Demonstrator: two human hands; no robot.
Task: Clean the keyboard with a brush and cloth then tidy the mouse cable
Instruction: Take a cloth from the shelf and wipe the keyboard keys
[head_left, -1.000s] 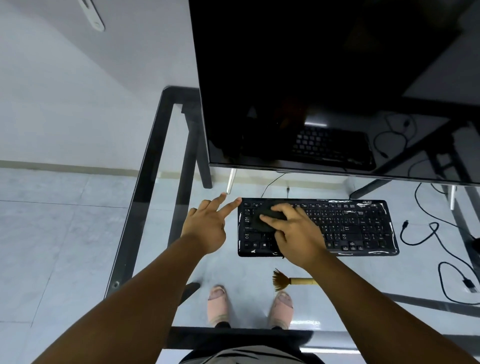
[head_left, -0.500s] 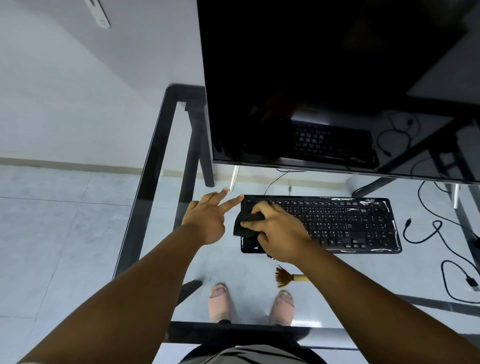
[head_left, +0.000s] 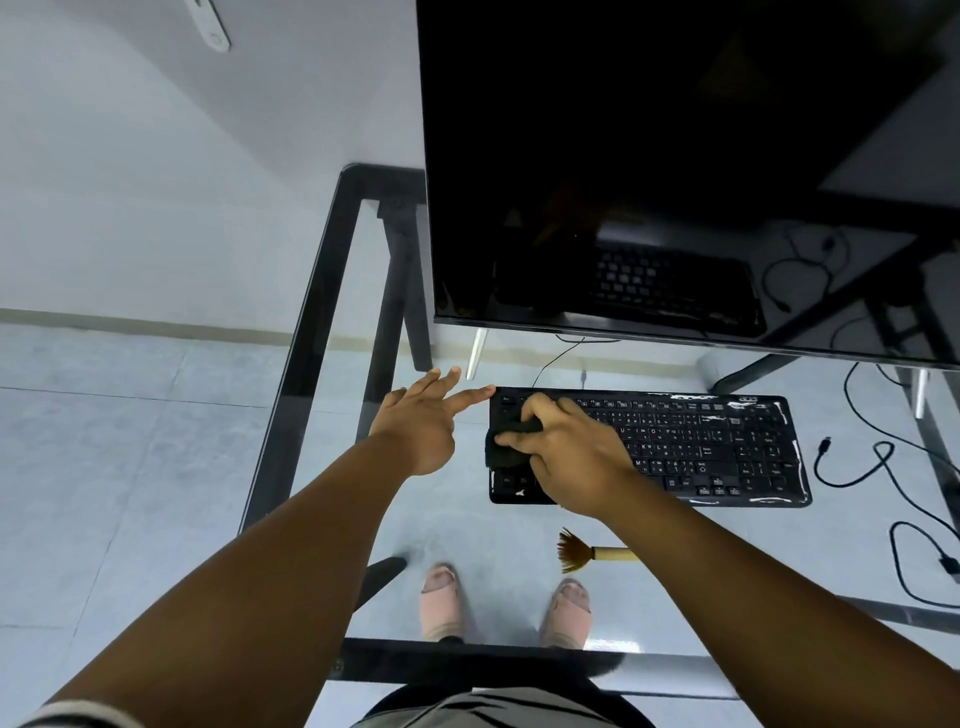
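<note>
I note a glass worktop (head_left: 322, 291) over pale tiled floor (head_left: 130, 441), monitor (head_left: 675, 166) at rear. My right hand (head_left: 566, 457) grips the cloth (head_left: 506, 447) on the keyboard (head_left: 727, 447); left hand (head_left: 421, 421) spread, fingertip at keyboard's corner. Brush (head_left: 592, 552) lies near.

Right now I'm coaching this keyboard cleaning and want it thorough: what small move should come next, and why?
Probably draw the right hand with the black cloth rightward along the key rows. The cloth sits at the left end of the keyboard, so most keys lie uncovered to its right. The left hand, fingers straight, touches the keyboard's left edge and could steady it. The brush lies aside on the glass.
</note>
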